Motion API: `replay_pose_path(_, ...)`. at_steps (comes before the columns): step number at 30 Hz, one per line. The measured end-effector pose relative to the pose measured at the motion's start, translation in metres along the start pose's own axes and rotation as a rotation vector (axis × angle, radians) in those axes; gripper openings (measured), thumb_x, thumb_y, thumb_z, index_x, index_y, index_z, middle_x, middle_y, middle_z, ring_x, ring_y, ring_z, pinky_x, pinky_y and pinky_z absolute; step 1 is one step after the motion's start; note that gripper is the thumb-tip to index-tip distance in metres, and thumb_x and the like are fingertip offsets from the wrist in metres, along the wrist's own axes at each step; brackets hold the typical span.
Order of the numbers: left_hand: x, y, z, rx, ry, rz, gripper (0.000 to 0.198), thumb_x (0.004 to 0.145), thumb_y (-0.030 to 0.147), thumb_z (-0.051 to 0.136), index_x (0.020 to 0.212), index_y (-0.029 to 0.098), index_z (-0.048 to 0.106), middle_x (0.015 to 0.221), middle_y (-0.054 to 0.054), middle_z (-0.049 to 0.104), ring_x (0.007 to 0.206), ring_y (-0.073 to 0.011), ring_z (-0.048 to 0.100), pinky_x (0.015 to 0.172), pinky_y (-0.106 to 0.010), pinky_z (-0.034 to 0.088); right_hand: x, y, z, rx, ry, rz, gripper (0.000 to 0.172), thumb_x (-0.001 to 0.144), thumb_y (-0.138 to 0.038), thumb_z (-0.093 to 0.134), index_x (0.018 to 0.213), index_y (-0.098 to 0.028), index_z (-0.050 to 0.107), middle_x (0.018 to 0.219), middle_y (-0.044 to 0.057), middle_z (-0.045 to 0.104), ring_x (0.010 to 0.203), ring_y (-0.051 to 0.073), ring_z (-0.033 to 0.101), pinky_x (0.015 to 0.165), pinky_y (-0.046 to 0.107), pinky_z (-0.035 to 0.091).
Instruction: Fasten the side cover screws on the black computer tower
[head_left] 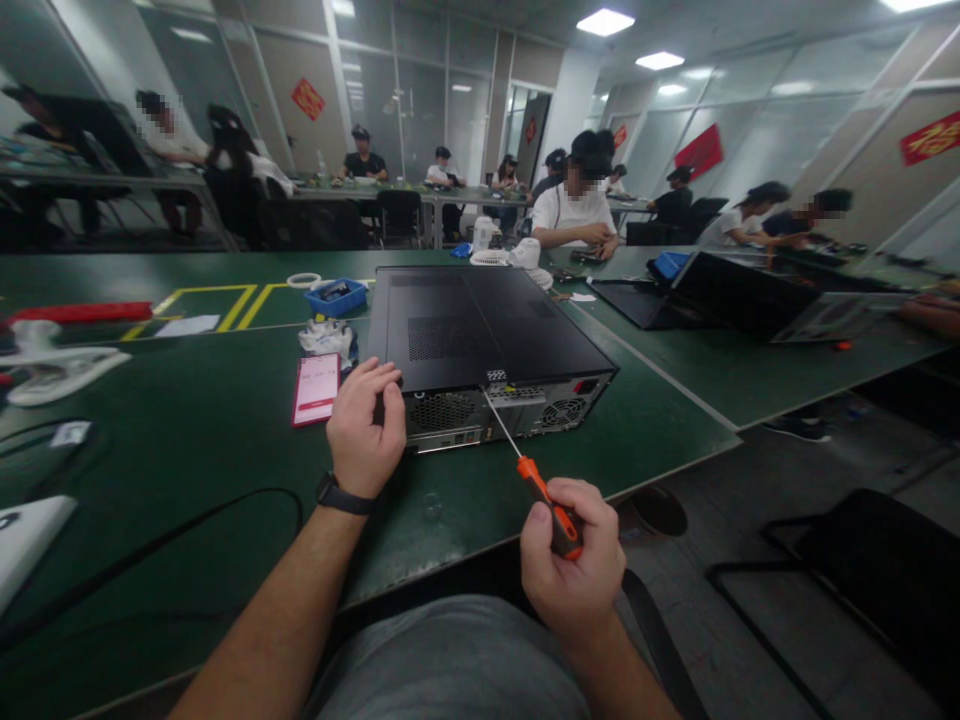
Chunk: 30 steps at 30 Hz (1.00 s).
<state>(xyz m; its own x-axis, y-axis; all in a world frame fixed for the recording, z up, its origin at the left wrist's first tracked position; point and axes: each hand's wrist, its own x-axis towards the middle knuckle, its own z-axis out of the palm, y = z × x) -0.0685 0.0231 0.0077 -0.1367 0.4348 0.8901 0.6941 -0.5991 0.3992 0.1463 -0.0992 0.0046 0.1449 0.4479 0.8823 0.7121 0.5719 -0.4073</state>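
Observation:
A black desktop computer case lies on its side on the green table, with its rear panel facing me. My right hand is closed around the orange and black handle of a screwdriver. The shaft points up and left, and its tip meets the upper edge of the rear panel near the middle. Whether the tip sits in a screw is too small to tell. At the case's near left corner, my left hand grips the edge with curled fingers, the thumb by the rear panel. A dark band circles that wrist.
Left of the case are a phone with a lit screen, white gloves and a blue tray of small parts. A black cable crosses the near left table. Another opened case stands right. A person in white sits opposite.

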Motion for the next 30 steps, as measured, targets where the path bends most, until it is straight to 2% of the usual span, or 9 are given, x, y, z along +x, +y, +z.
replay_pose_path(5, 0.000, 0.001, 0.000, 0.009, 0.004, -0.010, 0.018, 0.095, 0.019, 0.055, 0.105, 0.017, 0.070, 0.110, -0.010, 0.076, 0.119, -0.0233, 0.068, 0.108, -0.047, 0.051, -0.003, 0.003, -0.001, -0.024, 0.022, 0.048, 0.023, 0.088, -0.012, 0.063, 0.108, -0.021, 0.058, 0.087, 0.001, 0.067, 0.075, 0.014, 0.068, 0.067, 0.026, 0.058)
replay_pose_path(8, 0.000, 0.001, 0.000, 0.003, 0.004, -0.012, 0.019, 0.095, 0.019, 0.054, 0.106, 0.017, 0.070, 0.110, -0.010, 0.076, 0.119, -0.0237, 0.067, 0.108, -0.047, 0.051, -0.007, 0.006, -0.004, -0.086, 0.038, 0.128, 0.017, 0.091, -0.019, 0.064, 0.107, -0.021, 0.061, 0.085, 0.001, 0.069, 0.071, 0.014, 0.070, 0.066, 0.026, 0.058)
replay_pose_path(10, -0.001, 0.000, 0.000, 0.005, -0.004, -0.022, 0.020, 0.095, 0.020, 0.054, 0.107, 0.018, 0.070, 0.111, -0.010, 0.076, 0.120, -0.0239, 0.067, 0.108, -0.048, 0.051, -0.008, 0.007, -0.005, -0.086, 0.024, 0.172, 0.019, 0.092, -0.022, 0.063, 0.110, -0.021, 0.060, 0.087, 0.002, 0.070, 0.071, 0.015, 0.071, 0.067, 0.028, 0.059)
replay_pose_path(17, -0.001, 0.000, 0.001, 0.014, -0.011, -0.029, 0.019, 0.096, 0.021, 0.054, 0.105, 0.018, 0.070, 0.111, -0.011, 0.076, 0.120, -0.0240, 0.067, 0.108, -0.049, 0.051, 0.001, 0.002, -0.004, 0.047, -0.015, 0.028, 0.034, 0.083, -0.012, 0.062, 0.115, -0.020, 0.054, 0.094, 0.005, 0.065, 0.084, 0.018, 0.068, 0.072, 0.033, 0.060)
replay_pose_path(30, -0.001, 0.001, 0.001, -0.003, 0.003, -0.009, 0.019, 0.095, 0.018, 0.055, 0.107, 0.017, 0.070, 0.111, -0.011, 0.076, 0.120, -0.0237, 0.067, 0.109, -0.048, 0.051, -0.003, 0.003, -0.002, 0.026, 0.012, 0.031, 0.033, 0.084, -0.010, 0.064, 0.114, -0.020, 0.056, 0.096, 0.005, 0.067, 0.085, 0.018, 0.071, 0.074, 0.035, 0.063)
